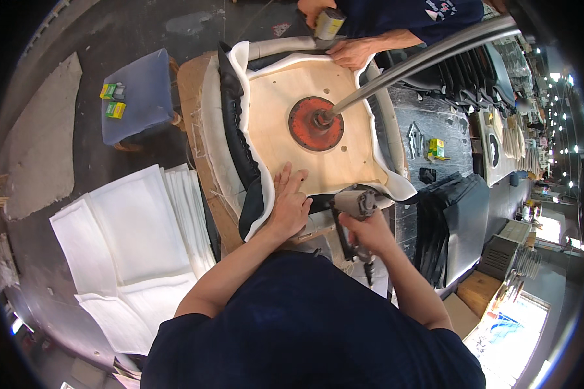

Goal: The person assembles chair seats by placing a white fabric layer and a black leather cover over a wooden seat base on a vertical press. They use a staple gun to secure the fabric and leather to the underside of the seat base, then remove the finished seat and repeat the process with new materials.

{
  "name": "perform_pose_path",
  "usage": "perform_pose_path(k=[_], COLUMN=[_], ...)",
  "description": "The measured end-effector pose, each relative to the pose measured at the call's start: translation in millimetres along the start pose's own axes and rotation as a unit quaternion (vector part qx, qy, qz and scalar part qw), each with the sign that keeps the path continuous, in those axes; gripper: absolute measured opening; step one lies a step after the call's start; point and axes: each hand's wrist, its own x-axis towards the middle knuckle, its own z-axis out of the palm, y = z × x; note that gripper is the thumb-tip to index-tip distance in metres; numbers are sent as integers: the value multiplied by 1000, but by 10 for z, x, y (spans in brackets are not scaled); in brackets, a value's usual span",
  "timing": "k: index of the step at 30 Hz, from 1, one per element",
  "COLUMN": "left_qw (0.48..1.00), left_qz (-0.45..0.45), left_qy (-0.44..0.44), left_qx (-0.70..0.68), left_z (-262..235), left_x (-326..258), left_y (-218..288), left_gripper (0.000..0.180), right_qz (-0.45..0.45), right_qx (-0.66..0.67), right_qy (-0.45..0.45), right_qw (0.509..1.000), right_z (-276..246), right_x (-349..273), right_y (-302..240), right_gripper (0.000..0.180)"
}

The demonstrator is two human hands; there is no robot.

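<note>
An upturned chair seat [305, 104] lies on the bench, its bare plywood underside up, with a red round plate [316, 123] and a metal post [422, 61] at its middle. White foam and black cover material [237, 136] wrap its edges. My left hand [287, 204] presses the cover down at the near edge of the plywood. My right hand [370, 230] grips a pneumatic staple gun [353, 207] pointed at that same edge. Across the seat, another person's hand [352, 52] rests on the far edge, and their other hand holds a second stapler [329, 24].
Stacked white foam sheets [139, 240] lie at my left. A blue-topped stool [143, 94] carries small green and yellow boxes [113, 100]. Black cover pieces [451, 214] and small tools [428, 149] sit on the dark bench at right.
</note>
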Motion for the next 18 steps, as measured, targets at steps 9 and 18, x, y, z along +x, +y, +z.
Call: perform_pose_path(k=[9,18], left_qw=[1000,1000], left_qz=[-24,-12], left_qy=[19,5], left_qx=[3,17], left_z=[50,70], left_x=[63,47], left_y=[60,47], left_gripper=[17,14], right_qz=[-16,2], right_qx=[43,-45], right_qy=[5,16], right_qw=[999,999], right_z=[361,447], right_x=[84,116], right_y=[-39,-160], right_gripper=[26,23])
